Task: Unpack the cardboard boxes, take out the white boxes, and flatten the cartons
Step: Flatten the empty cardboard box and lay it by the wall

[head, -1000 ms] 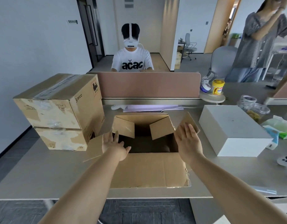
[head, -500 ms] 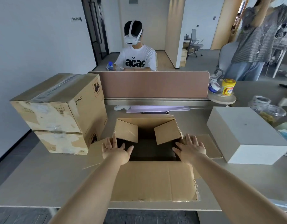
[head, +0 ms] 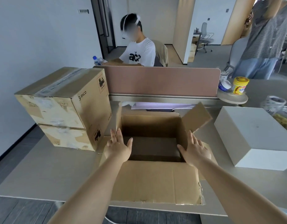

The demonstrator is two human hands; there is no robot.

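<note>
An open brown carton [head: 155,181] stands on the desk right in front of me, its inside dark and holding nothing that I can see. My left hand [head: 118,147] lies flat with straight fingers on the carton's left rim, against the upright left flap. My right hand [head: 194,150] rests spread on the right rim, below the raised right flap [head: 196,117]. A white box [head: 251,135] sits on the desk to the right of the carton. Two sealed, taped brown cartons [head: 65,107] are stacked at the left.
A pink desk divider [head: 162,81] runs along the back, with a seated person in a headset behind it. A yellow jar [head: 240,86] and tape rolls sit at the back right. Another person stands at the far right. The desk's front edge [head: 42,198] is close to me.
The two inner flaps that leaned into the carton have been spread outward, and both hands have moved from the outer flaps to the carton's side rims. The camera has come closer.
</note>
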